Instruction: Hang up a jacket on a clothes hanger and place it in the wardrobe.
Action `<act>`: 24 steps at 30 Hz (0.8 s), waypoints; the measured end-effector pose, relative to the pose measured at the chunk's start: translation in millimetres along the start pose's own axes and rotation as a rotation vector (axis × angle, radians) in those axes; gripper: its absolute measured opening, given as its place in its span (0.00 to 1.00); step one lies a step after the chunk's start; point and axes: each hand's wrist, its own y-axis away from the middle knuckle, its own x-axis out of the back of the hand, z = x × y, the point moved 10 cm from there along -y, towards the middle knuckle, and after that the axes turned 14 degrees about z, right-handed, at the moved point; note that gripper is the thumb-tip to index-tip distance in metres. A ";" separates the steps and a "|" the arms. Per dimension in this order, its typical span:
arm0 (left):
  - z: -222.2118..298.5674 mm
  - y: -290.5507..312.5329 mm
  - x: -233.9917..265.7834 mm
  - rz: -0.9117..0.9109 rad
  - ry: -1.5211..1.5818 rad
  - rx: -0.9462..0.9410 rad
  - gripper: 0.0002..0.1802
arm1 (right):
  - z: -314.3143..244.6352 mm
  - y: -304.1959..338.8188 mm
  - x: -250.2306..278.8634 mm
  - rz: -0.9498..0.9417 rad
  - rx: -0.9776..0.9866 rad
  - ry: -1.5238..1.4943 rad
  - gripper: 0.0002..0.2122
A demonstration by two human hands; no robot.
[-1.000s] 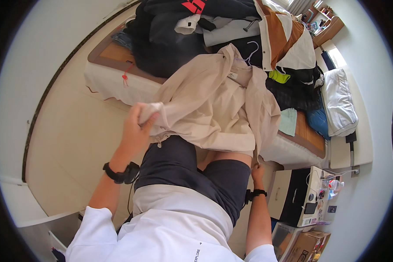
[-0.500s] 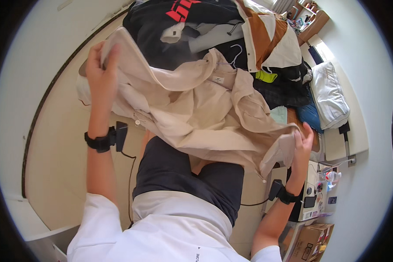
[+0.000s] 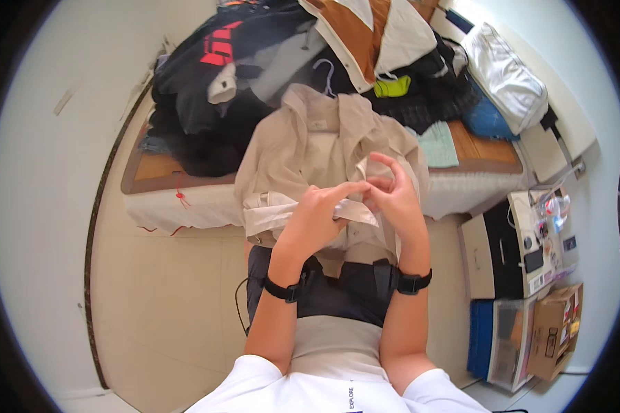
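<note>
A beige jacket [image 3: 282, 155] lies in front of me, its collar pointing away and its lower part hanging over the bed edge towards my thighs. A pale lilac hanger [image 3: 326, 77] pokes out of the collar by its hook. My left hand [image 3: 313, 217] is closed on a front edge of the jacket, with the light inner side of the cloth turned out beneath it. Beside it, my right hand [image 3: 396, 199] pinches the opposite front edge. The fingertips of both hands nearly meet over the middle of the jacket; exactly what lies between them is partly hidden.
Behind the jacket, a black garment with a red print [image 3: 207, 76] and a brown-and-white jacket [image 3: 365, 41] are heaped on the bed [image 3: 482, 155]. A silvery white pillow-like bundle [image 3: 506, 79] lies right. A small cabinet [image 3: 486, 255] and a cardboard box [image 3: 552, 330] stand at the right.
Both hands have come inward from far apart, bringing the jacket's front edges together. The jacket, spread wide before, now lies narrower on the bed edge. My view has shifted too.
</note>
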 end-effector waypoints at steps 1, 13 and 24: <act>4.8 4.9 -5.7 0.008 -0.003 -0.068 0.33 | 4.9 -2.0 4.4 0.028 -0.018 0.022 0.27; -0.9 11.9 -1.0 0.097 -0.204 -0.121 0.18 | -6.4 17.4 -12.9 -0.075 -0.227 -0.121 0.21; -42.0 16.5 33.7 0.218 -0.207 0.099 0.11 | -25.5 25.3 -29.0 -0.213 0.017 0.041 0.22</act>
